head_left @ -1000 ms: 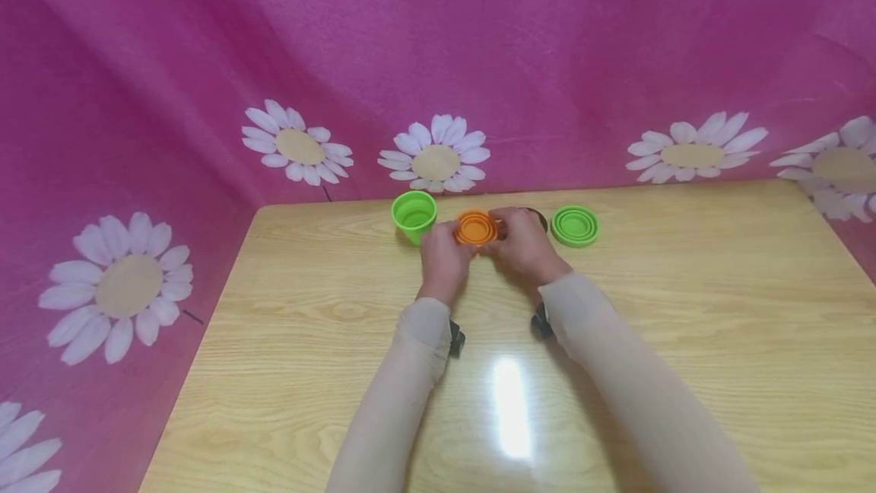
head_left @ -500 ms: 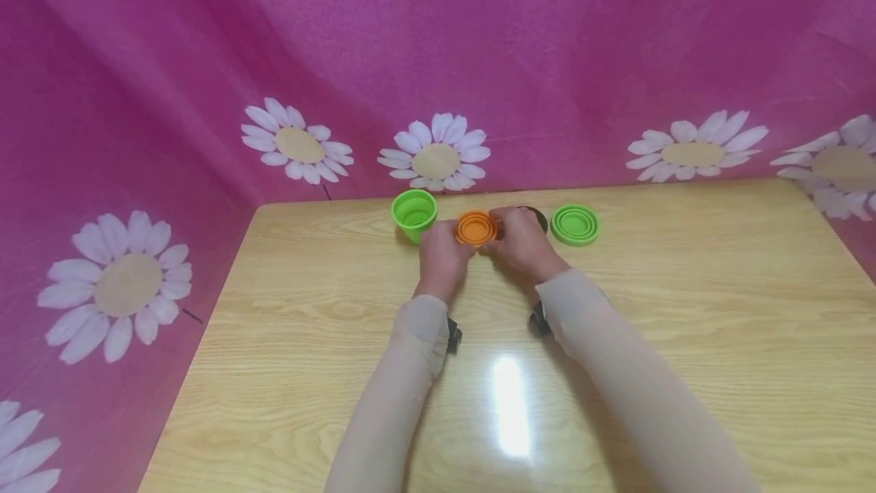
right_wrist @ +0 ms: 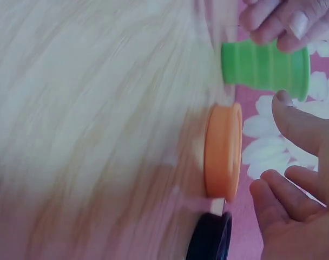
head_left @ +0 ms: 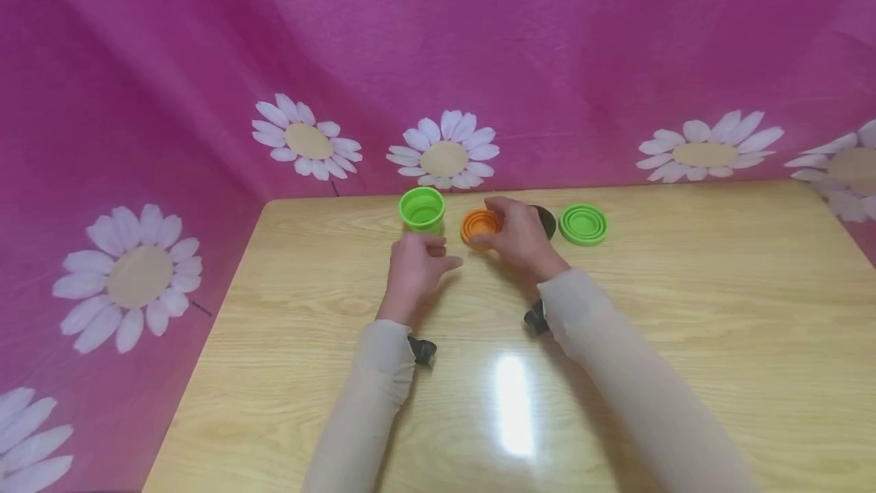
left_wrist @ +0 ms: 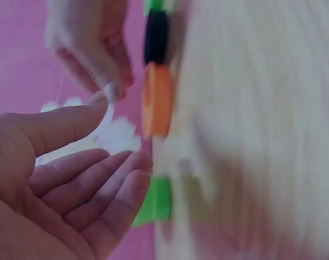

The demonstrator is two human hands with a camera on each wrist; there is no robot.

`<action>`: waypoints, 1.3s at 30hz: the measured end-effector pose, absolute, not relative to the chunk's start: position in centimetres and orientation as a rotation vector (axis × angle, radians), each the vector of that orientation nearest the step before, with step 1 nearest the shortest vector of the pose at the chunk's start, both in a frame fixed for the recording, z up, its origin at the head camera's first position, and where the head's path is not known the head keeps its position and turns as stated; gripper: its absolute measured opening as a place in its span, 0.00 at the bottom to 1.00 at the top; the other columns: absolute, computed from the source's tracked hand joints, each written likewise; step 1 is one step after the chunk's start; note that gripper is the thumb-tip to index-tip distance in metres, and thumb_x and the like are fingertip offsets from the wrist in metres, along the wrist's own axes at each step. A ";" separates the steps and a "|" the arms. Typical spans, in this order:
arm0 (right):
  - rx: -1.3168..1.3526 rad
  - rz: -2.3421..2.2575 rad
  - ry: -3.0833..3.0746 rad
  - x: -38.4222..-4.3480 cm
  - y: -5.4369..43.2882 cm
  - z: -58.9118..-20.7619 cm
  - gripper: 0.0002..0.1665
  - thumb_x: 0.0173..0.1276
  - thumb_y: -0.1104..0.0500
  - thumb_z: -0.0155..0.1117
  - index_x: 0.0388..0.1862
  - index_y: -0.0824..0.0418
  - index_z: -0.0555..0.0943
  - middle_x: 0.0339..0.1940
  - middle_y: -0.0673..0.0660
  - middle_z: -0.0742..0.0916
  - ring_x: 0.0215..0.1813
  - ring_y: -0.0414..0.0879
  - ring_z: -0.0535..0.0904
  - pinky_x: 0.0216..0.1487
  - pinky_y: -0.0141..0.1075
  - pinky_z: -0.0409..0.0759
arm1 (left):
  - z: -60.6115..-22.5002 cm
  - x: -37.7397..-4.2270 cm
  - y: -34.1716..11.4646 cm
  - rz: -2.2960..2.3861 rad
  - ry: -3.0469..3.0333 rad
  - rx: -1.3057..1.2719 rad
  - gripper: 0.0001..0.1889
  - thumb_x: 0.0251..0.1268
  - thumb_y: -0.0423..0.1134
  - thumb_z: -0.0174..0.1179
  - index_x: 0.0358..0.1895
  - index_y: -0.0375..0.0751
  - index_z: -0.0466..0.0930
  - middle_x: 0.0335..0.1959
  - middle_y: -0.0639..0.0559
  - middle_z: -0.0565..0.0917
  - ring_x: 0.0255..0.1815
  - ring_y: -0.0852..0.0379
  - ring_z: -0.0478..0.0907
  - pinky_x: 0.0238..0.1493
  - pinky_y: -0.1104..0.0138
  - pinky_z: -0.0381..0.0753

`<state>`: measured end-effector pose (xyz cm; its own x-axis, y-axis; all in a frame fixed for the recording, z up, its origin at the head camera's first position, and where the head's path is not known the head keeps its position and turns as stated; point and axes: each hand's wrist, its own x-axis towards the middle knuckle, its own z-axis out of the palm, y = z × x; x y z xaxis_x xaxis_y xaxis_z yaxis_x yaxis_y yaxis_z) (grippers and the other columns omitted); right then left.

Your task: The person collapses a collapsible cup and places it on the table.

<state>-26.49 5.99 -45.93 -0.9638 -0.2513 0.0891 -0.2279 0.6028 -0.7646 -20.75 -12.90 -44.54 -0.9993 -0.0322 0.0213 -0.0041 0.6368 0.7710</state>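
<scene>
An orange collapsible cup [head_left: 477,225], folded flat in rings, rests on the table near its back edge. My right hand [head_left: 522,234] hovers over its right side; in the right wrist view the thumb and fingers [right_wrist: 283,200] stand spread apart from the orange cup [right_wrist: 223,151]. My left hand [head_left: 416,266] is in front of the tall green collapsible cup [head_left: 422,211], hiding its lower part. Its fingers are relaxed and hold nothing in the left wrist view. The green cup [right_wrist: 264,65] stands upright at full height.
A flat black collapsible cup [head_left: 545,222] lies right of the orange one, partly behind the right hand. Farther right is a flattened green cup [head_left: 583,224]. A pink flowered cloth [head_left: 547,59] hangs behind the wooden table [head_left: 684,326].
My left hand has let go of the orange cup and moved left and toward me. The orange cup now sits on the table, and my right hand's fingers have opened away from it.
</scene>
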 end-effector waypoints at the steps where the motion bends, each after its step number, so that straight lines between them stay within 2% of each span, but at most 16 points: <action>1: -0.419 -1.351 2.770 -26.5 5.8 -45.9 0.44 0.57 0.57 0.80 0.69 0.71 0.72 0.64 0.67 0.80 0.64 0.57 0.76 0.68 0.47 0.73 | -44.4 -20.8 -13.5 -1.315 -2.815 0.043 0.16 0.52 0.36 0.78 0.43 0.32 0.89 0.36 0.44 0.88 0.41 0.49 0.85 0.48 0.57 0.84; 7: -0.397 -1.491 2.699 -26.6 4.4 -46.1 0.44 0.56 0.59 0.81 0.69 0.69 0.72 0.64 0.65 0.80 0.66 0.55 0.76 0.70 0.45 0.71 | -43.2 -20.9 -16.4 -1.284 -2.783 0.222 0.17 0.53 0.36 0.77 0.45 0.31 0.88 0.37 0.43 0.89 0.42 0.50 0.85 0.47 0.58 0.84; 13: -0.413 -1.534 2.684 -26.8 3.1 -46.0 0.43 0.58 0.59 0.80 0.68 0.71 0.72 0.62 0.66 0.81 0.63 0.57 0.77 0.67 0.44 0.74 | -43.1 -22.1 -17.1 -1.378 -2.632 0.275 0.26 0.54 0.31 0.75 0.57 0.26 0.81 0.52 0.34 0.85 0.54 0.44 0.82 0.57 0.56 0.82; 18: -0.394 -1.574 2.676 -27.0 1.9 -45.8 0.42 0.58 0.61 0.79 0.68 0.72 0.72 0.61 0.68 0.82 0.61 0.58 0.79 0.64 0.45 0.77 | -43.3 -23.2 -16.8 -1.484 -2.543 0.268 0.31 0.54 0.28 0.74 0.63 0.25 0.76 0.60 0.33 0.80 0.61 0.43 0.79 0.61 0.59 0.79; 24: -0.405 -1.654 2.580 -27.6 0.5 -45.4 0.43 0.60 0.66 0.76 0.72 0.72 0.68 0.61 0.71 0.81 0.61 0.61 0.80 0.63 0.45 0.79 | -43.5 -23.8 -16.3 -1.609 -2.462 0.252 0.31 0.51 0.23 0.74 0.62 0.25 0.76 0.58 0.32 0.81 0.59 0.42 0.80 0.59 0.59 0.81; 32: -0.463 -1.667 2.589 -27.7 -0.2 -45.0 0.31 0.63 0.70 0.72 0.65 0.69 0.76 0.56 0.65 0.85 0.58 0.56 0.82 0.61 0.44 0.80 | -43.7 -23.9 -16.0 -1.707 -2.401 0.181 0.29 0.52 0.19 0.71 0.61 0.25 0.77 0.56 0.32 0.82 0.57 0.41 0.82 0.53 0.63 0.84; 39: -0.494 -1.682 2.578 -27.4 0.1 -44.8 0.30 0.63 0.71 0.72 0.65 0.68 0.77 0.56 0.63 0.86 0.56 0.53 0.84 0.56 0.38 0.83 | -43.5 -23.9 -15.7 -1.743 -2.372 0.183 0.29 0.52 0.19 0.72 0.61 0.27 0.78 0.56 0.33 0.82 0.56 0.43 0.82 0.49 0.65 0.85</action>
